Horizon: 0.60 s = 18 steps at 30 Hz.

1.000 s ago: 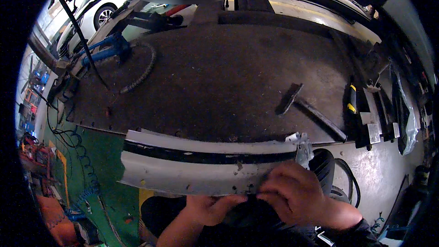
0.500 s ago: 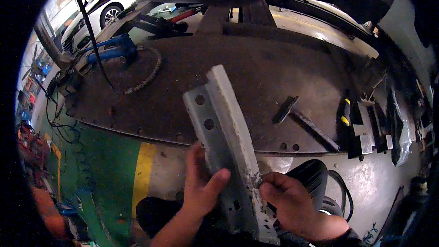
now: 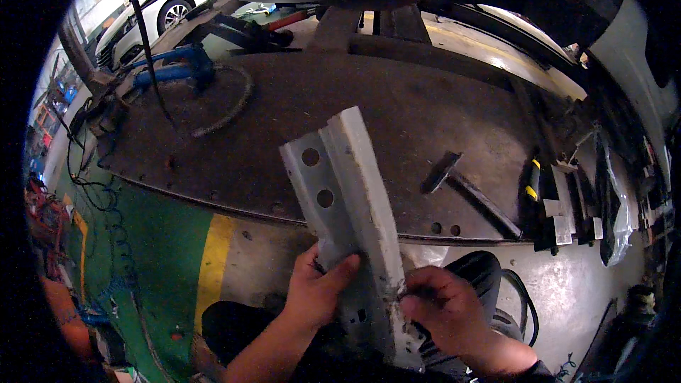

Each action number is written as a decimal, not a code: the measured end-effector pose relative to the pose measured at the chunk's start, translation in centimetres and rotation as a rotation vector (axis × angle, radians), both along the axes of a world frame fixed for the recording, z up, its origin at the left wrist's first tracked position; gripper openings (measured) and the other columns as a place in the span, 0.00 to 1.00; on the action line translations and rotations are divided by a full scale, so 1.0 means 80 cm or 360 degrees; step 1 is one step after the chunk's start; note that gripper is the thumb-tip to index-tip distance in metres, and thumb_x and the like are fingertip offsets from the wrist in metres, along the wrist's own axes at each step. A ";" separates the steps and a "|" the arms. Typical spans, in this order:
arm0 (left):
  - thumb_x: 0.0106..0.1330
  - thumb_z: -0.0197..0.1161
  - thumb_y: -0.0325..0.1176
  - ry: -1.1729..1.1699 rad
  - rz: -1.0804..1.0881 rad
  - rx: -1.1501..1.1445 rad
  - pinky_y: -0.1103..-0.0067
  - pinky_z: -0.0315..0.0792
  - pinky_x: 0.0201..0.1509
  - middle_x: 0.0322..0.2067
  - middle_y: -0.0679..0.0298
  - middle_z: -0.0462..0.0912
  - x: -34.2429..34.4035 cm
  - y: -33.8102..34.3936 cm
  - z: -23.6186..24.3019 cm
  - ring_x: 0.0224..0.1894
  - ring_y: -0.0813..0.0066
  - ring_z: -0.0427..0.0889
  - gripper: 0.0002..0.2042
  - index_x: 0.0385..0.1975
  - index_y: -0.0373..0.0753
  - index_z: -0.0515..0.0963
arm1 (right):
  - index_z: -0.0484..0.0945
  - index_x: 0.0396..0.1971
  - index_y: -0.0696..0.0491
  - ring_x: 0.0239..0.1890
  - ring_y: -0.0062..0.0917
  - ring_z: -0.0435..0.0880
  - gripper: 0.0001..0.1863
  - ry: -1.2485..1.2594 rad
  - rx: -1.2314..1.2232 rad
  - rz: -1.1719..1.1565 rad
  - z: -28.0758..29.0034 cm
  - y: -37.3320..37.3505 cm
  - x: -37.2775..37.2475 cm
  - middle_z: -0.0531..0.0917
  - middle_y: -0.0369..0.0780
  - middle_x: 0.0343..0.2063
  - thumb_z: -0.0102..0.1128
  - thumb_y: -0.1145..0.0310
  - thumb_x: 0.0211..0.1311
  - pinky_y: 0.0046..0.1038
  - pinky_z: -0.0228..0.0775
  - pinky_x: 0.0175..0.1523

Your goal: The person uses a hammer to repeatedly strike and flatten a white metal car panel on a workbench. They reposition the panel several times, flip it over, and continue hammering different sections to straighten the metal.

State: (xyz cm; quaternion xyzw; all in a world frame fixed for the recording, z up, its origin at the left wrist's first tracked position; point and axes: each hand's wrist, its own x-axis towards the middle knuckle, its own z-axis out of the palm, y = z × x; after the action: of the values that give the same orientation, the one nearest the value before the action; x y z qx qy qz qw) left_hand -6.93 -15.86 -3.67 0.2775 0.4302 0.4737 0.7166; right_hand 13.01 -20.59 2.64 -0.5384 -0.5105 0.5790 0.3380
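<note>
A long grey metal channel piece point(image 3: 347, 191) with round holes and ragged edges stands tilted in front of me, its lower end near my lap. My left hand point(image 3: 319, 287) grips its left flange, thumb on the face and fingers behind. My right hand point(image 3: 443, 305) is closed at the rough right edge, fingertips pinched there; whether something small is between them I cannot make out. Beyond the piece is a dark steel table point(image 3: 284, 92), where a hammer point(image 3: 475, 195) lies to the right with its handle toward me.
A blue hydraulic tool point(image 3: 174, 71) with a curved hose sits at the table's far left. On the right are a yellow-black handled tool point(image 3: 533, 179), metal brackets point(image 3: 557, 220) and clear plastic wrapping point(image 3: 621, 234). A white car point(image 3: 149, 21) stands behind. Cables point(image 3: 117, 220) hang at left.
The metal piece has turned slightly, showing more of its holed face. My left hand has shifted a little up along the flange; the right stays at the rough edge.
</note>
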 end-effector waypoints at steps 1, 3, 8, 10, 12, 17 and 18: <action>0.64 0.64 0.29 -0.0039 -0.0006 0.0000 0.74 0.74 0.52 0.45 0.62 0.82 -0.001 -0.002 0.003 0.46 0.73 0.80 0.17 0.52 0.35 0.74 | 0.76 0.47 0.56 0.37 0.18 0.80 0.16 0.0084 -0.0011 -0.0049 -0.001 0.003 0.006 0.83 0.37 0.35 0.63 0.65 0.63 0.24 0.73 0.44; 0.64 0.64 0.28 -0.0033 -0.0031 0.0017 0.74 0.72 0.55 0.47 0.61 0.80 -0.002 -0.007 0.006 0.49 0.71 0.78 0.19 0.54 0.35 0.72 | 0.72 0.54 0.58 0.41 0.18 0.80 0.23 0.0275 0.0107 -0.0056 -0.012 0.012 0.012 0.82 0.36 0.41 0.65 0.66 0.62 0.23 0.73 0.46; 0.62 0.66 0.29 -0.0179 -0.0195 -0.0118 0.70 0.66 0.62 0.56 0.59 0.74 -0.002 -0.023 0.023 0.58 0.67 0.73 0.29 0.63 0.36 0.64 | 0.71 0.56 0.57 0.39 0.16 0.79 0.24 0.0191 0.0038 -0.0017 -0.033 0.020 0.017 0.82 0.36 0.40 0.66 0.68 0.61 0.22 0.73 0.45; 0.59 0.69 0.35 -0.0326 -0.0287 -0.0179 0.69 0.65 0.64 0.58 0.59 0.72 -0.010 -0.018 -0.001 0.60 0.65 0.71 0.35 0.66 0.37 0.60 | 0.72 0.55 0.57 0.38 0.16 0.78 0.23 0.0239 -0.0025 -0.0081 -0.035 0.018 0.015 0.82 0.35 0.39 0.66 0.68 0.61 0.22 0.72 0.44; 0.54 0.72 0.40 -0.0409 -0.0357 -0.0156 0.67 0.63 0.66 0.60 0.58 0.69 -0.020 -0.017 -0.011 0.62 0.63 0.69 0.41 0.67 0.37 0.58 | 0.73 0.53 0.56 0.36 0.15 0.78 0.22 0.0295 -0.0072 -0.0127 -0.027 0.020 0.012 0.82 0.35 0.38 0.67 0.69 0.60 0.21 0.72 0.43; 0.46 0.75 0.50 -0.0573 -0.0490 0.0093 0.66 0.61 0.67 0.62 0.56 0.67 -0.014 -0.012 -0.020 0.64 0.60 0.68 0.49 0.66 0.34 0.57 | 0.73 0.50 0.55 0.35 0.16 0.78 0.22 0.0278 0.0022 -0.0057 -0.046 0.013 0.011 0.81 0.34 0.35 0.70 0.67 0.57 0.22 0.72 0.42; 0.47 0.75 0.49 -0.0549 -0.0501 0.0117 0.66 0.61 0.67 0.62 0.55 0.67 -0.013 -0.012 -0.019 0.64 0.60 0.67 0.48 0.66 0.33 0.57 | 0.73 0.50 0.55 0.35 0.16 0.78 0.23 0.0226 0.0069 -0.0017 -0.048 0.013 0.011 0.80 0.34 0.35 0.70 0.67 0.57 0.22 0.73 0.43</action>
State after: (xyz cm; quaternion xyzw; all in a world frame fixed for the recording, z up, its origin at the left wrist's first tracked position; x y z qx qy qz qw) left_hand -7.96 -16.83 -5.19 0.2819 0.2352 0.4118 0.8341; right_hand 13.90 -19.58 -1.20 -0.4914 -0.4948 0.6027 0.3879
